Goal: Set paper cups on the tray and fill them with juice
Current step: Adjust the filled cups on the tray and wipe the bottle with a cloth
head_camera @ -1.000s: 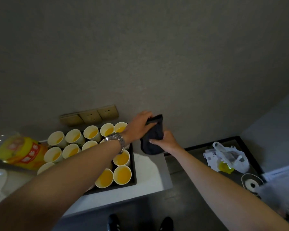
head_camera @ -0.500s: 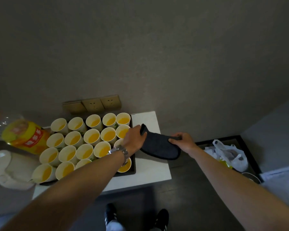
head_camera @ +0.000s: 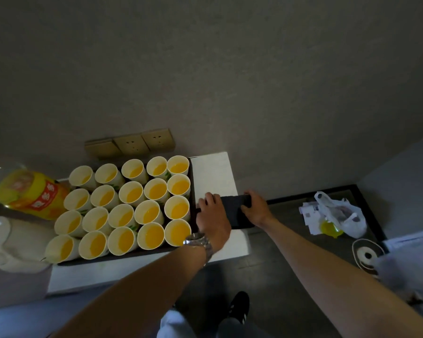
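Note:
Several white paper cups (head_camera: 152, 211) filled with orange juice stand packed in rows on a dark tray (head_camera: 112, 260) on a white table (head_camera: 213, 174). A yellow-labelled juice bottle (head_camera: 32, 193) lies on its side at the left. A dark folded cloth (head_camera: 236, 211) lies on the table's right edge, just right of the tray. My left hand (head_camera: 213, 215) presses flat on the cloth's left part; my right hand (head_camera: 257, 208) grips its right end.
A white kettle (head_camera: 7, 242) sits at the left. Wall sockets (head_camera: 132, 143) are behind the tray. To the right, a low dark table (head_camera: 291, 215) holds a white plastic bag (head_camera: 340, 215) and a tape roll (head_camera: 366, 252). My shoes (head_camera: 239, 306) are on the floor below.
The cloth, held up against the wall a second ago, has been spread out and lowered onto the table's right edge. Both hands came down with it.

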